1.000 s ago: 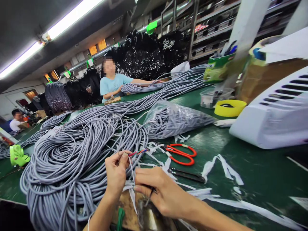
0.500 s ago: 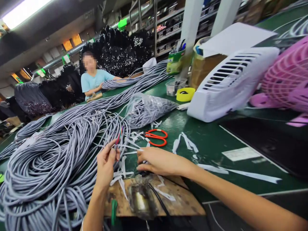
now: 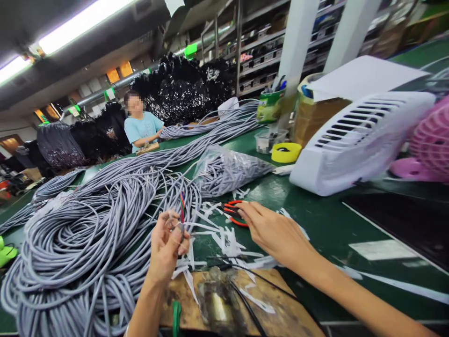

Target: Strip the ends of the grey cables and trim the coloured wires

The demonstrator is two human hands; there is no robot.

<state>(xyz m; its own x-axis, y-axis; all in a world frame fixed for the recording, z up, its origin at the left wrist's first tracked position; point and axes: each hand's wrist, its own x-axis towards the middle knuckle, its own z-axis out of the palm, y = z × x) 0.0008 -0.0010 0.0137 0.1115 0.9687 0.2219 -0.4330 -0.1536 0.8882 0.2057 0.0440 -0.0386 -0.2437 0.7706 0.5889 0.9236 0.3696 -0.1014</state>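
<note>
The left hand has its grip pinched on a round grey cable, thin coloured cores poking upward. The right hand has its grip open and flat, fingertips at the red-looped scissors on the glossy green tabletop.

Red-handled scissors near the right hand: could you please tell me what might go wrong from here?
The right hand reaches the scissors lying among white strips, so it might catch the blades. The left hand pinches a cable end with thin coloured wires bared; a careless snip might nick them.
</note>
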